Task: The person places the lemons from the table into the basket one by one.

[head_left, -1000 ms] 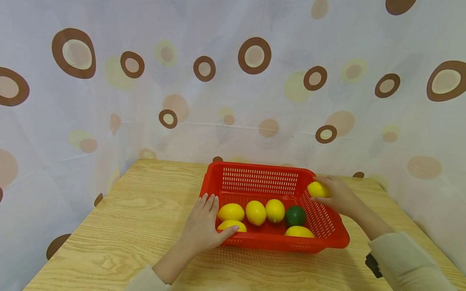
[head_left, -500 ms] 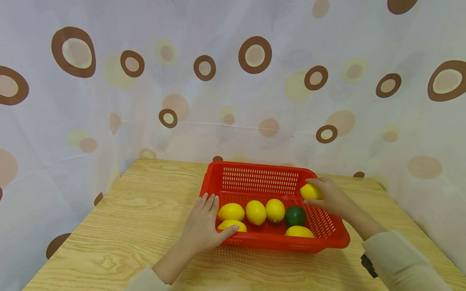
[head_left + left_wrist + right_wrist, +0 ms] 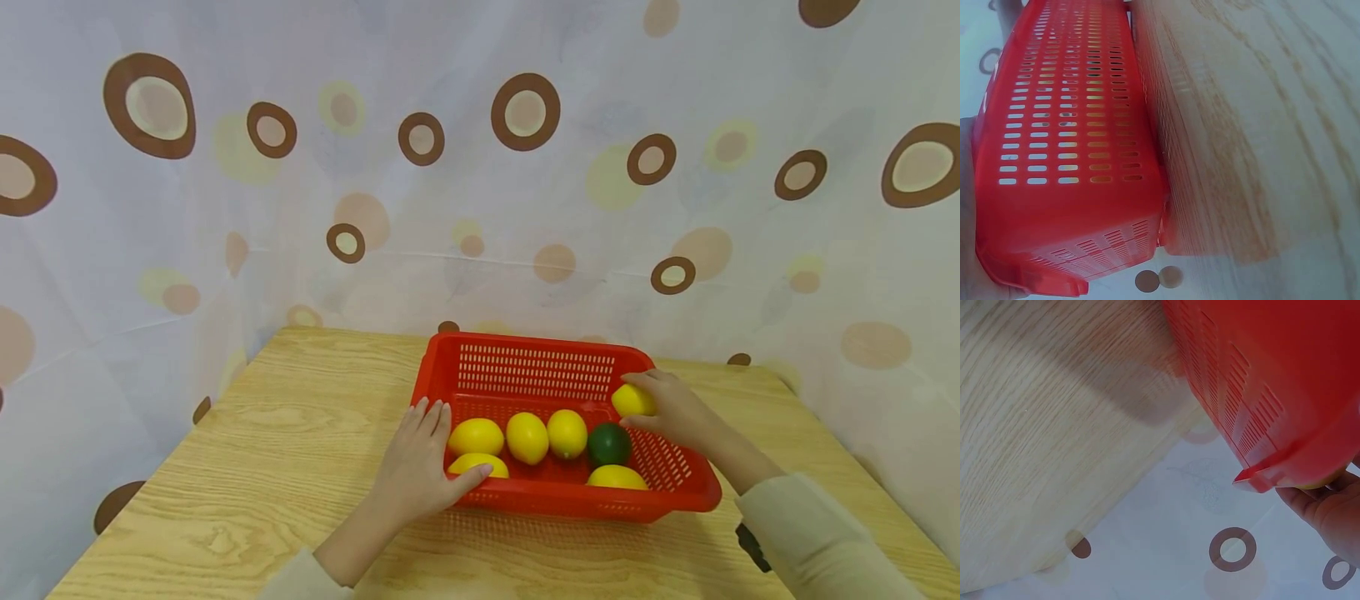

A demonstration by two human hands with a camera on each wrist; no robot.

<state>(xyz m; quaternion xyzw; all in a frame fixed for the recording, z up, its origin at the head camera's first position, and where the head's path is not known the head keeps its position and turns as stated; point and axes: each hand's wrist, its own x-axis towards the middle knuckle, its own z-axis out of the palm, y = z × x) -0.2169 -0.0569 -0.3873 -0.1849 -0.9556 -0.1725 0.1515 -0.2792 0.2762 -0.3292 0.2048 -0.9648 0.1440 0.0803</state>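
Note:
A red plastic basket (image 3: pixel 540 495) with slotted walls stands on the table; its outer wall (image 3: pixel 1066 206) fills much of the left wrist view. My left hand (image 3: pixel 420 467) rests on its front left corner, fingers straight over the left rim and thumb along the front rim. Over the right side of the basket, my right hand (image 3: pixel 678 412) grips a yellow lemon (image 3: pixel 632 401) between thumb and fingers. Inside lie several more lemons (image 3: pixel 527 438) and one dark green round fruit (image 3: pixel 609 445). In the right wrist view the basket mostly hides the held lemon (image 3: pixel 1322 483).
The wooden table (image 3: pixel 300 433) extends to the left and right of the basket. Behind it hangs a pale cloth (image 3: pixel 465 200) printed with brown rings and spots. A dark strap piece (image 3: pixel 752 547) shows by the right sleeve.
My right hand has moved left and slightly down with the lemon, from above the basket's right rim to inside its right end. The left hand and the basket have stayed put.

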